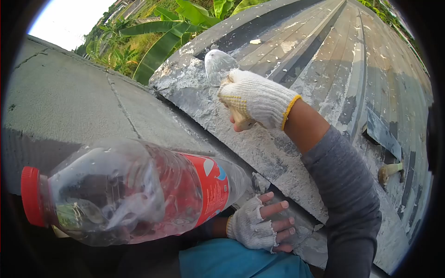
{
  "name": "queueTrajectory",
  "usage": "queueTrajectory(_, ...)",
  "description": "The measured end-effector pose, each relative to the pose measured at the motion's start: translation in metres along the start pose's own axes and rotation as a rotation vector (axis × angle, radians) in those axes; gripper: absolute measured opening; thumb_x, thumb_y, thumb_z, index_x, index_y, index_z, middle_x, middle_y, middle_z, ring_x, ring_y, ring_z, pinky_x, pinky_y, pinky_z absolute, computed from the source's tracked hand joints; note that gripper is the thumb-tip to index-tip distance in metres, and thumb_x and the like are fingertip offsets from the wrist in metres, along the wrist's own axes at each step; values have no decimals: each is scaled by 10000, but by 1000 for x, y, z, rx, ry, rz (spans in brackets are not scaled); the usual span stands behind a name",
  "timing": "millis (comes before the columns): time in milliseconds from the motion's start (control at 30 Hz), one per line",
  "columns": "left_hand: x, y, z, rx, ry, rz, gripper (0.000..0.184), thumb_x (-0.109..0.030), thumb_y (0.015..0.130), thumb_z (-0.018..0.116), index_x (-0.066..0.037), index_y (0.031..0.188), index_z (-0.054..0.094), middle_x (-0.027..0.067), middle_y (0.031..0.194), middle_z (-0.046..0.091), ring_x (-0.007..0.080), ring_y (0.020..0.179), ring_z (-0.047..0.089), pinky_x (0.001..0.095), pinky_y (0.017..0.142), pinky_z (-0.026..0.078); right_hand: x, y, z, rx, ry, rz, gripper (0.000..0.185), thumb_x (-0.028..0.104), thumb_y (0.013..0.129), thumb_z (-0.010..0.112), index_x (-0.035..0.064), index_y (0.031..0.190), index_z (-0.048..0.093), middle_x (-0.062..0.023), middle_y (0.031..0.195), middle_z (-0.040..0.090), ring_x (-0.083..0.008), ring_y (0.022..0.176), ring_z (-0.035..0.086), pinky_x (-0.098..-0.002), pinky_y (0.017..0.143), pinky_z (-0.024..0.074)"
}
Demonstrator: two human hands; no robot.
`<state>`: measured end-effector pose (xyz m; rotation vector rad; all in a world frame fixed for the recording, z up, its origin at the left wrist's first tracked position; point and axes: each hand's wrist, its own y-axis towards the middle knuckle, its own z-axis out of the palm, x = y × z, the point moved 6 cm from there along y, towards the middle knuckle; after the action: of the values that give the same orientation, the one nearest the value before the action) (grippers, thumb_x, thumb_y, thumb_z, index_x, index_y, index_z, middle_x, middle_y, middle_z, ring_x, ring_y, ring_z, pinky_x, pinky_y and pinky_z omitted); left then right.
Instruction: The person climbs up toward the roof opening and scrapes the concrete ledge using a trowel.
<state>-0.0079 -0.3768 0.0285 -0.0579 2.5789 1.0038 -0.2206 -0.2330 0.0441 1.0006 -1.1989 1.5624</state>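
Note:
My right hand (257, 98), in a white knit glove with a yellow cuff, is closed around the pale handle of a trowel (219, 66). Its rounded, whitish-smeared blade points away from me, over the crumbly grey mortar edge (199, 99) of the roof. Lower down, my left hand (259, 225) wears a fingerless white glove, its fingers spread near the dark gap beside the mortar. What lies under its palm is partly hidden. A big clear bottle (116, 194) with a red cap and red label covers much of the left foreground, hiding my left forearm.
A concrete wall top (69, 95) with cracks runs along the left. Ribbed metal roofing (333, 65), littered with mortar crumbs, slopes away at right. On it lie a flat metal blade (384, 133) and a tool with a pale handle (390, 171). Banana leaves (160, 51) grow beyond.

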Motion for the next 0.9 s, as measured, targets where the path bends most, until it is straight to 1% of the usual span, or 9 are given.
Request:
queueTrajectory(133, -2, 0, 0, -20, -74, 53, 411, -545, 869, 742, -153, 982, 697, 38, 1113, 694, 372, 1233, 588, 627, 1006, 476, 2, 45, -13, 47, -105, -147, 329, 237, 971, 656, 24, 1205, 566, -115, 892, 654, -213, 698, 672, -386, 560, 596)
queueTrajectory(267, -3, 0, 0, 41, -129, 69, 393, -548, 900, 723, -174, 1019, 717, 6, 1110, 684, 349, 1248, 593, 618, 1046, 435, -9, 108, -13, -146, -711, -809, 259, 238, 998, 605, 47, 1169, 565, -94, 820, 634, -178, 593, 625, -366, 507, 586)
queueTrajectory(367, -2, -1, 1, 38, -100, 58, 389, -539, 897, 730, -171, 1023, 719, 12, 1106, 687, 349, 1248, 593, 627, 1056, 427, -27, 125, -11, 111, -218, -105, 288, 216, 978, 608, 26, 1184, 543, -103, 803, 605, -188, 592, 598, -366, 498, 550)
queueTrajectory(500, -6, 1, 3, 46, -76, 52, 379, -528, 898, 735, -170, 1022, 721, 13, 1095, 690, 351, 1247, 593, 636, 1067, 419, 11, 87, 0, -273, -190, -186, 281, 196, 967, 597, 26, 1184, 543, -116, 877, 625, -206, 660, 645, -361, 512, 577)
queueTrajectory(533, -7, 1, 4, 62, -73, 57, 376, -524, 898, 737, -169, 1020, 721, 12, 1094, 690, 351, 1245, 594, 637, 1068, 420, 18, 95, 10, -238, -682, -552, 266, 200, 971, 596, 24, 1166, 554, -113, 880, 634, -209, 669, 661, -369, 511, 581)
queueTrajectory(633, -7, 1, 4, 78, -45, 68, 373, -523, 896, 741, -170, 1017, 721, 9, 1095, 691, 347, 1248, 594, 639, 1065, 425, -11, 104, 18, 276, -407, -277, 299, 199, 957, 601, -7, 1167, 550, -125, 872, 625, -235, 679, 665, -392, 519, 579)
queueTrajectory(700, -7, 3, 5, 73, -31, 61, 374, -524, 896, 743, -171, 1015, 722, 7, 1096, 690, 343, 1252, 593, 639, 1061, 429, -8, 102, 27, 264, -614, -443, 334, 200, 948, 599, -17, 1196, 549, -136, 892, 637, -238, 695, 673, -402, 535, 589)
queueTrajectory(767, -6, 5, 6, 57, -30, 62, 357, -483, 866, 766, -147, 978, 721, 34, 1075, 692, 339, 1213, 610, 627, 991, 490, 13, 86, 12, -277, -517, -397, 361, 204, 940, 600, -13, 1224, 549, -149, 926, 658, -224, 688, 679, -393, 547, 596)
queueTrajectory(900, -3, 4, 7, 45, -38, 51, 354, -475, 863, 774, -142, 975, 721, 36, 1067, 695, 343, 1213, 612, 627, 979, 500, -2, 108, 19, 28, -780, -684, 351, 217, 923, 603, -32, 1170, 579, -160, 893, 659, -203, 694, 677, -373, 541, 569)
